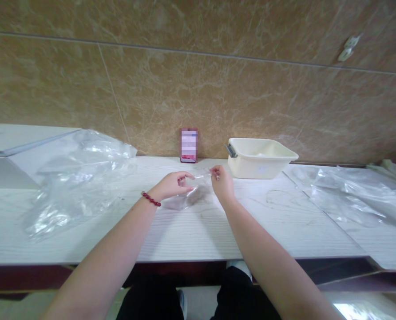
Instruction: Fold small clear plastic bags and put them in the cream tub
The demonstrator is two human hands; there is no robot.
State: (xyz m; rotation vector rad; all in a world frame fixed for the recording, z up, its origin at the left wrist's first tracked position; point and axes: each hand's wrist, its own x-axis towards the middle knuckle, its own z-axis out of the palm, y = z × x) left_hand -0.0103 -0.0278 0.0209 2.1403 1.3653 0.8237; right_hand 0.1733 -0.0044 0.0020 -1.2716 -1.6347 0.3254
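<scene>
A small clear plastic bag is between my hands above the white wood-grain table. My right hand is closed, pinching the bag's edge between thumb and fingers. On the bag's other side is my left hand, its thumb and fingers apart, touching the film. A red bead bracelet circles my left wrist. Whatever the bag may contain cannot be made out.
A cream plastic bin with a grey handle stands right of my hands. Behind them a phone leans on the marble wall. Large clear plastic bags lie at left beside a white box. More clear plastic covers the right side.
</scene>
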